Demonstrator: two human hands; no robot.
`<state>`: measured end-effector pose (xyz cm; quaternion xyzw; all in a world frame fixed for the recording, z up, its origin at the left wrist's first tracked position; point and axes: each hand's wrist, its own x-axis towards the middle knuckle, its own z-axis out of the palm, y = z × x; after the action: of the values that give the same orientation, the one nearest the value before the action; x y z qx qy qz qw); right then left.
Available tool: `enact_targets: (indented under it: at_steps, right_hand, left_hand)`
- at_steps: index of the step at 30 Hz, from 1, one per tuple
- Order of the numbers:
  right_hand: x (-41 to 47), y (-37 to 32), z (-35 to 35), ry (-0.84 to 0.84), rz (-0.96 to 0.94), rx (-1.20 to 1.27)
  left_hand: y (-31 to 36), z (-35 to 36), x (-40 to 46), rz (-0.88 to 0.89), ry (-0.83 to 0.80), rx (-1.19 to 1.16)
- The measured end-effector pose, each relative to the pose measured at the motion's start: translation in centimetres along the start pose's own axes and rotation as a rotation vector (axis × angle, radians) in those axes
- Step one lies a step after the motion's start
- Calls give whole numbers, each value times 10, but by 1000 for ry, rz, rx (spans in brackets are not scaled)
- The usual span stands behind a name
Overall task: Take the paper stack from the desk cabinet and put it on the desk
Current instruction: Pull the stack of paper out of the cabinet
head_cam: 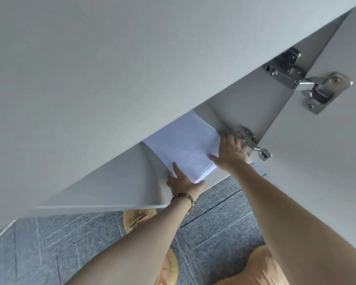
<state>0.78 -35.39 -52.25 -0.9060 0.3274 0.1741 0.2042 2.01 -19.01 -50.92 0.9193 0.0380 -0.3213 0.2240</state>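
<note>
Cabinet (245, 103) under the desk top (132, 58): open, door (327, 151) swung out to the right on two metal hinges, upper hinge (308, 83) and lower hinge (253, 142). Contents seen: one paper stack (185, 145), white, rectangular, lying flat on the cabinet floor, its near corner projecting over the front edge. The far end of the stack runs in beneath the desk top and is cut off from view, as is the rest of the interior.

Left hand (183, 179): fingers spread, index laid flat on the top sheet, thumb at the near corner edge; the fingers under the stack, if any, are hidden, so a full grasp cannot be confirmed. A beaded bracelet (186, 199) sits on that wrist.

Right hand (230, 151): spread against the right side edge of the stack, thumb resting on the top sheet, fingertips near the lower hinge; in contact with the paper, not closed round it.

Surfaces: desk top and cabinet panels smooth, matt, pale grey-white. Hinges bright polished steel with visible screws. Floor (214, 212) grey carpet tile with a fine ribbed weave. Blurred yellow-orange shapes at the bottom edge cannot be identified
</note>
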Motion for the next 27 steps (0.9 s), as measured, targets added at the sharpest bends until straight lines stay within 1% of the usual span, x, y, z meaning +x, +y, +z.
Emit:
enact_targets:
  at_steps: [3, 8, 11, 14, 16, 18, 21, 23, 27]
  right_hand:
    - [-21, 6, 9, -24, 24, -5]
    - [-68, 26, 21, -79, 93, 96]
    - [-98, 42, 33, -75, 168, 287]
    - [-105, 58, 43, -20, 237, 504]
    - [-99, 63, 44, -41, 250, 587]
    - [-91, 62, 41, -113, 271, 674]
    - [-80, 61, 39, -220, 262, 736]
    - [-78, 61, 37, -241, 261, 780]
    - [-89, 63, 31, -274, 266, 839]
  left_hand:
    - [-4, 4, -11, -29, 10, -33]
    - [-28, 15, -49, 11, -20, 8]
    - [-49, 24, -72, 36, -26, -12]
    - [-67, 32, -81, 78, 76, -101]
    - [-73, 38, -81, 2, 154, -202]
    - [-71, 39, -79, -149, 198, -377]
    - [-65, 35, -72, -310, 198, -586]
    - [-63, 33, -66, -357, 202, -607]
    - [-61, 28, -60, -328, 184, -572]
